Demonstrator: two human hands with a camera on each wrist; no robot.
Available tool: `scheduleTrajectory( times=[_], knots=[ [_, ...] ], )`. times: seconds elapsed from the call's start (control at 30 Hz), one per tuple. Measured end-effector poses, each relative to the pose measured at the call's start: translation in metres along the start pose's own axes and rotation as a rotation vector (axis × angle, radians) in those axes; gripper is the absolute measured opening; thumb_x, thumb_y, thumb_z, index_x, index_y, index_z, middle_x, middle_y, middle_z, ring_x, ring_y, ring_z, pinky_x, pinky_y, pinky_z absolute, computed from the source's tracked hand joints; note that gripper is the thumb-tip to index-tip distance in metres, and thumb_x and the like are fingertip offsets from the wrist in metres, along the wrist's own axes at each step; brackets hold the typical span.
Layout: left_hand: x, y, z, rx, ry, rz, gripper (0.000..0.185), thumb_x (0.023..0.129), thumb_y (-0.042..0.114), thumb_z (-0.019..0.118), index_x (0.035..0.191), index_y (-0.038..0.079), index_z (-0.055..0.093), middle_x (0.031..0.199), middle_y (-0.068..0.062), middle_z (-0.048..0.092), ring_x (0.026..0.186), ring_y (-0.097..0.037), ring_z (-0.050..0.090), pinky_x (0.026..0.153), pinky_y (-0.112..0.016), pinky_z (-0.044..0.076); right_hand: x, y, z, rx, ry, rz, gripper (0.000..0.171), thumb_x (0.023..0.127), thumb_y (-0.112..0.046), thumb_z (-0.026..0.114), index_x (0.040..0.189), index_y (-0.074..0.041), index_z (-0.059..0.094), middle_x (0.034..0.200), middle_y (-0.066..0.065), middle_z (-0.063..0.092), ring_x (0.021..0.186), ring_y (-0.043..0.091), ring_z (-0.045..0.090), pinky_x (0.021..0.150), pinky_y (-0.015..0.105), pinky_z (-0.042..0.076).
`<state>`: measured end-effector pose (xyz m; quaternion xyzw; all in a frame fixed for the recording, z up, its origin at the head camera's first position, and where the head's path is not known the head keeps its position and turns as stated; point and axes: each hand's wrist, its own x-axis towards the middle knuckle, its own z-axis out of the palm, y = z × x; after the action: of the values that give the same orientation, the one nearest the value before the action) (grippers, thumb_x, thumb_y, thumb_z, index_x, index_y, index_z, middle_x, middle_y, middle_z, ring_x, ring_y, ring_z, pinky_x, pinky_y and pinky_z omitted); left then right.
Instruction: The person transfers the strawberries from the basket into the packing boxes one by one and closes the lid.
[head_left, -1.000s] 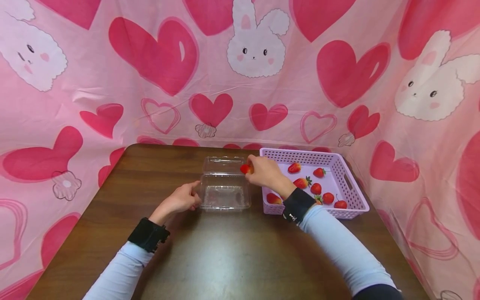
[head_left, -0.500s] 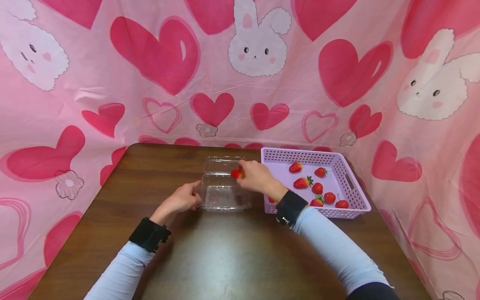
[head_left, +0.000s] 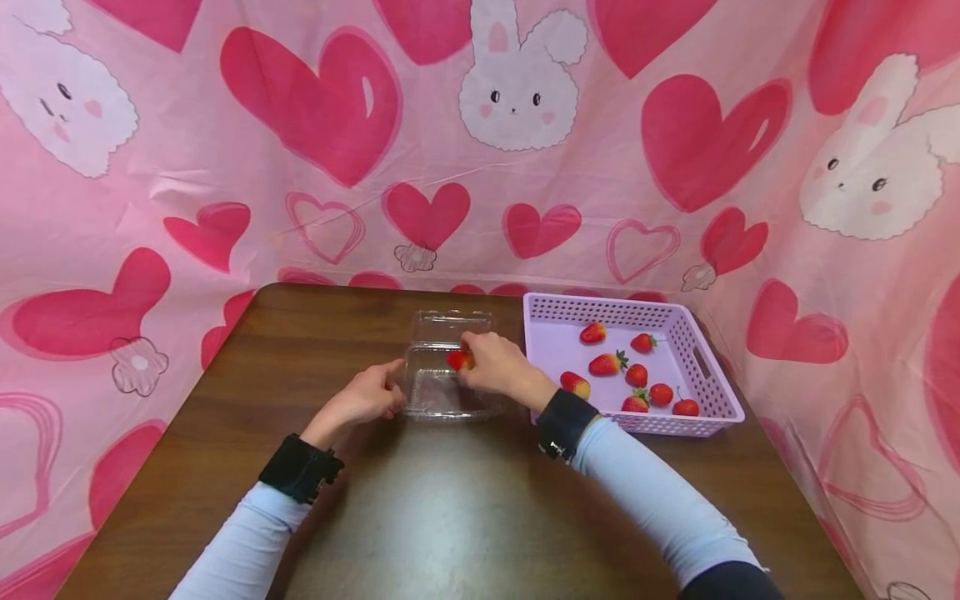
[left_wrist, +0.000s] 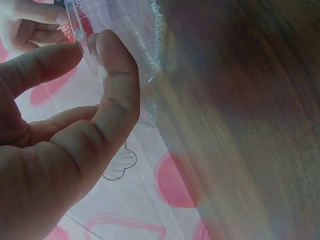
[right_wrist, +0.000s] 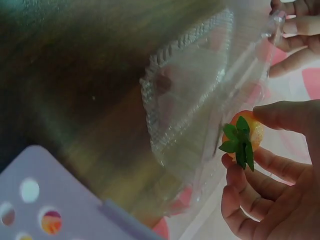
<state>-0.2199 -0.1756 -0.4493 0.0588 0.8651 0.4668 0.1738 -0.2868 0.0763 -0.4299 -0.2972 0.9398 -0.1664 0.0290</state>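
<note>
A clear plastic clamshell box (head_left: 438,396) stands on the table with its lid (head_left: 453,325) folded back. At its left side, my left hand (head_left: 367,395) pinches the rim between thumb and forefinger, as the left wrist view shows up close. My right hand (head_left: 495,364) holds a strawberry (head_left: 459,361) over the box, near the hinge. In the right wrist view the green leaves of this strawberry (right_wrist: 242,140) face the camera, and thumb and fingers grip its sides. Inside the box I see no fruit.
Right of the box sits a lilac perforated basket (head_left: 697,367) with several strawberries (head_left: 604,365) spread over its floor. The brown wooden table (head_left: 420,508) ends at the back against a pink curtain (head_left: 427,167) printed with hearts and rabbits.
My right hand has carried the strawberry leftward and a little toward me, from the box's right edge to over its tray. My left hand stays at the rim.
</note>
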Motion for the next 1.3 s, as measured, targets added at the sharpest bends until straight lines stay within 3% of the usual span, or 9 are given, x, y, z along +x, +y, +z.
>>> scheduleTrajectory(
  times=[0.23,0.57,0.87,1.3],
  knots=[
    [0.001,0.0,-0.001,0.001,-0.002,-0.005,0.073,0.096,-0.001,0.065,0.161,-0.006,0.031,0.088,-0.014,0.06,0.074,-0.027,0.062,0.078,-0.044,0.061,0.002,-0.004,0.012,0.017,-0.021,0.006,0.034,0.091,-0.025,0.08,0.117,-0.009,0.066,0.086,0.002,0.066,0.073,0.02,0.062,0.065,0.034,0.056],
    [0.0,-0.001,-0.002,-0.001,-0.003,-0.003,0.073,0.096,-0.003,0.064,0.161,-0.007,0.031,0.088,-0.014,0.06,0.074,-0.028,0.062,0.08,-0.046,0.061,0.01,-0.008,0.03,-0.02,-0.043,-0.018,0.025,0.091,-0.026,0.081,0.106,-0.011,0.067,0.085,0.001,0.068,0.076,0.02,0.063,0.069,0.035,0.057],
    [-0.001,-0.001,0.0,-0.004,-0.001,-0.004,0.074,0.096,-0.001,0.064,0.161,-0.007,0.03,0.087,-0.013,0.061,0.075,-0.03,0.062,0.08,-0.046,0.061,0.011,-0.007,0.04,-0.003,-0.071,0.016,0.032,0.091,-0.027,0.083,0.114,-0.011,0.068,0.091,0.001,0.068,0.082,0.02,0.064,0.077,0.038,0.058],
    [-0.001,-0.001,0.0,-0.001,-0.006,-0.001,0.073,0.097,-0.001,0.064,0.161,-0.006,0.031,0.087,-0.013,0.061,0.074,-0.029,0.062,0.08,-0.046,0.061,0.012,-0.009,0.04,0.001,-0.082,0.021,0.034,0.093,-0.027,0.081,0.118,-0.009,0.068,0.087,-0.001,0.066,0.079,0.018,0.062,0.071,0.033,0.055]
  ],
)
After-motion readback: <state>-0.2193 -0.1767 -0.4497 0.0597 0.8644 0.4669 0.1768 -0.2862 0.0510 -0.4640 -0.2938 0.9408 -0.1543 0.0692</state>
